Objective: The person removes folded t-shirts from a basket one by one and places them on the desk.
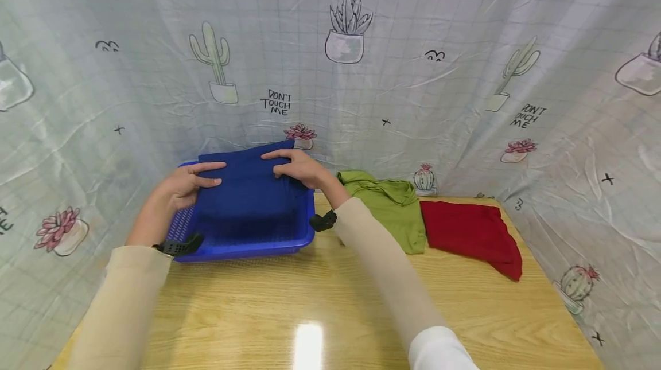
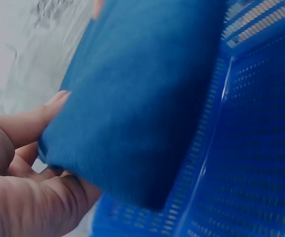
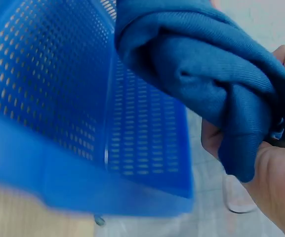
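Observation:
A folded dark blue cloth (image 1: 248, 186) is held over the blue plastic basket (image 1: 258, 246), its far edge raised above the basket's back. My left hand (image 1: 183, 185) grips the cloth's left side; the left wrist view shows thumb and fingers pinching a corner of the cloth (image 2: 127, 108). At the right side my right hand (image 1: 302, 168) holds the cloth too. Bunched folds of the cloth (image 3: 206, 74) show beside the fingers in the right wrist view. The perforated wall and floor of the basket (image 3: 142, 133) lie below.
To the basket's right, a green garment (image 1: 387, 209) lies on the wooden table (image 1: 248, 312). A red cloth (image 1: 470, 235) rests beside it, near the table's right edge. A patterned curtain (image 1: 392, 94) hangs behind and along the sides.

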Tool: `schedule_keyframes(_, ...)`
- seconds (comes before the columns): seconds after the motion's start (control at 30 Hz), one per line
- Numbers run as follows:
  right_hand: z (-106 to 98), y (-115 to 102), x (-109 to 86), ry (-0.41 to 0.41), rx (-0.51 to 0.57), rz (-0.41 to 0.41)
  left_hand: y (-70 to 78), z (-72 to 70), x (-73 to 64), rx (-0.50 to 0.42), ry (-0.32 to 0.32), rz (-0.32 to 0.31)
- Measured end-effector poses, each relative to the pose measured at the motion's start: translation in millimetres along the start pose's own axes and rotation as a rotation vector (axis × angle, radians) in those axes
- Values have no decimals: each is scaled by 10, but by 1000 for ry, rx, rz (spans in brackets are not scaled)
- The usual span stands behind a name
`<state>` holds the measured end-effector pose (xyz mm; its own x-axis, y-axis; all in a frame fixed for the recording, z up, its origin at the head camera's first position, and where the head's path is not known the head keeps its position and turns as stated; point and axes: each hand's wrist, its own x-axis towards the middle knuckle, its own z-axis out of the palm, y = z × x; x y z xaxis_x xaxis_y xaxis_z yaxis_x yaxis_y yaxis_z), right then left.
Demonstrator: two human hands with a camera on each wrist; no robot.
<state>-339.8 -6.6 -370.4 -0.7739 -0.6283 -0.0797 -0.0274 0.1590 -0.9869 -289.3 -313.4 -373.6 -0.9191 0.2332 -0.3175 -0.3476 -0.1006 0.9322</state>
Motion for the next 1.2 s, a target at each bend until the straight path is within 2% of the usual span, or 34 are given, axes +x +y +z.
schedule_keyframes(0.07, -44, -37, -73, -3, -24, -14, 35, 93, -63, 52, 19, 34)
schedule_keyframes(0.27, -144, -62, -361, 17, -109, -50, 65, 431, -267, 288, 124, 147)
schedule_keyframes(0.4, -180, -30, -612, 39, -171, -93, 30, 636, -388, 377, 149, 211)
schedule_keyframes(0.5, -225, 1, -788, 62, -189, -111, -2, 780, -439, 406, 142, 232)
schedule_keyframes(0.7, -332, 76, -1087, 80, -171, -84, -105, 1042, -456, 419, 127, 252)
schedule_keyframes(1.2, -695, 298, -1842, 209, -314, -20, -389, 1755, -307, 465, 55, 300)
